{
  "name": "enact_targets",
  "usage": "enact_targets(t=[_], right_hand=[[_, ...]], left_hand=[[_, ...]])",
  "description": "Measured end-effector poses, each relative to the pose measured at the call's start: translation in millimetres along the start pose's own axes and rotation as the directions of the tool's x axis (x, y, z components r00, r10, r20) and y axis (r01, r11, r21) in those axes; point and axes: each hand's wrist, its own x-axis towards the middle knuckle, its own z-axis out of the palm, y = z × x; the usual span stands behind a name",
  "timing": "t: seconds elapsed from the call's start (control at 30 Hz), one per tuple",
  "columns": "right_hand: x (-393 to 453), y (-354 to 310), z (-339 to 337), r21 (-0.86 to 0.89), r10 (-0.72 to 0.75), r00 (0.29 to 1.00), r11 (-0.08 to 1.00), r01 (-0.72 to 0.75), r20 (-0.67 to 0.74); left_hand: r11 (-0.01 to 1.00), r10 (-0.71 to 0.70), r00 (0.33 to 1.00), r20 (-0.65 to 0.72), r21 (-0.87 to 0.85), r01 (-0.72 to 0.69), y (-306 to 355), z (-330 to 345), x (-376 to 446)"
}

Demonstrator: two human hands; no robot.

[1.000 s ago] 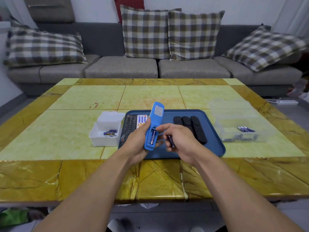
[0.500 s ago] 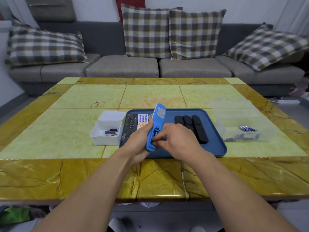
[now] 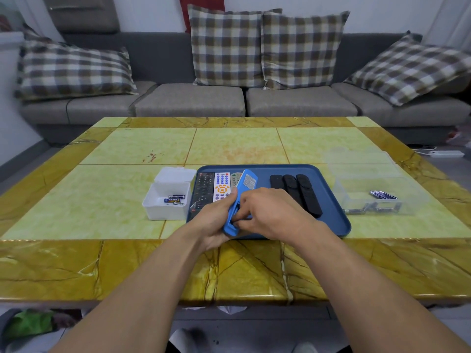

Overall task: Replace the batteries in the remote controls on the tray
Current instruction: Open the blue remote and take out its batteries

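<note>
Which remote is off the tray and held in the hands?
The blue remote, gripped by both hands over the tray; the other remotes lie flat on it.

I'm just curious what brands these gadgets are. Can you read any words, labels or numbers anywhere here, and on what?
None can be read.
Grey sticker on the back of the blue remote: print too small.
White remote buttons and header: blurred.
Black remote buttons: unreadable.
Batteries in the white box: blue and yellow labels, blurred.
Batteries in the clear box: too small.
</note>
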Motion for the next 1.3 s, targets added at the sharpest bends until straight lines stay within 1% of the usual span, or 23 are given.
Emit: enact_targets(t=[0.2, 0.33, 0.43, 0.5, 0.6, 0.73, 0.83, 0.93, 0.97, 1.0, 1.03, 1.1, 1.13, 1.17, 1.2, 1.23, 1.27, 1.3], right_hand=[[-2.0, -0.5, 1.6, -0.002, -0.045, 0.999, 0.999, 0.045, -0.014], [-3.0, -1.3, 5.5, 0.005, -0.060, 0.994, 0.998, 0.060, -0.092], [-3.6, -1.3, 9.9, 0.004, -0.057, 0.981, 0.998, 0.059, -0.187], [-4.4, -1.0, 11.6, 0.012, -0.058, 0.970, 0.998, 0.062, -0.237], [-6.1, -1.8, 11.3, 0.021, -0.062, 0.965, 0.997, 0.070, -0.256], [-8.3, 1.1, 5.7, 0.102, -0.028, 0.990, 0.994, 0.042, -0.135], [-8.0, 6.2, 3.1, 0.123, -0.023, 0.998, 0.992, 0.029, -0.057], [-5.3, 10.5, 6.3, 0.234, -0.007, 0.996, 0.972, 0.029, -0.093], [-4.3, 11.5, 8.2, 0.310, 0.004, 0.993, 0.950, 0.033, -0.118], [-4.3, 11.8, 9.5, 0.424, 0.041, 0.989, 0.905, 0.024, -0.144], [-4.9, 12.2, 10.4, 0.568, 0.107, 0.981, 0.823, 0.006, -0.165], [-6.9, 14.0, 10.1, 0.819, 0.296, 0.944, 0.571, -0.054, -0.144], [-7.3, 15.5, 11.0, 0.905, 0.393, 0.916, 0.416, -0.095, -0.084], [-8.1, 20.4, 11.0, 0.970, 0.480, 0.877, 0.204, -0.128, 0.015], [-6.7, 24.0, 11.4, 0.990, 0.538, 0.831, -0.066, -0.125, 0.141], [-4.9, 28.1, 10.0, 0.930, 0.549, 0.788, -0.359, -0.080, 0.280], [-3.6, 33.3, 8.3, 0.795, 0.515, 0.757, -0.607, -0.008, 0.401], [-1.8, 36.4, 6.9, 0.635, 0.458, 0.747, -0.770, 0.062, 0.482]], left_hand=[[1.000, -0.008, 1.000, -0.025, 0.018, 0.008, 1.4, 0.0, -0.1], [1.000, -0.004, 0.998, -0.065, 0.011, 0.005, 3.1, 2.0, 1.5], [0.997, 0.003, 0.993, -0.122, -0.071, -0.011, 5.3, 4.7, 2.5], [0.995, 0.008, 0.991, -0.137, -0.097, -0.022, 6.4, 4.5, 4.0], [0.995, 0.017, 0.990, -0.137, -0.094, -0.030, 7.2, 3.6, 4.5], [0.997, 0.006, 0.993, -0.114, -0.076, -0.014, 6.0, 1.2, 2.4], [1.000, -0.006, 0.995, -0.100, -0.017, 0.004, 4.7, -1.7, 3.6], [1.000, -0.022, 0.997, -0.071, 0.019, 0.023, 4.4, -1.2, 1.8], [1.000, -0.018, 0.997, -0.071, 0.020, 0.020, 4.2, -1.1, 1.3], [1.000, -0.011, 0.997, -0.073, 0.018, 0.012, 4.1, -0.7, 1.2], [1.000, 0.002, 0.996, -0.084, 0.020, -0.001, 3.7, -0.7, 1.8], [0.999, 0.031, 0.991, -0.131, 0.023, -0.028, 4.8, 0.4, 2.7], [0.999, 0.039, 0.986, -0.162, 0.011, -0.038, 5.6, -0.4, 3.4], [0.999, 0.047, 0.981, -0.188, -0.009, -0.050, 5.8, 1.3, 4.8], [0.997, 0.060, 0.974, -0.217, -0.027, -0.068, 6.6, 1.2, 4.8], [0.995, 0.077, 0.969, -0.236, -0.045, -0.089, 6.8, 1.6, 5.7], [0.992, 0.090, 0.966, -0.244, -0.063, -0.109, 6.2, 3.6, 6.5], [0.989, 0.101, 0.963, -0.250, -0.076, -0.124, 5.6, 6.0, 7.0]])
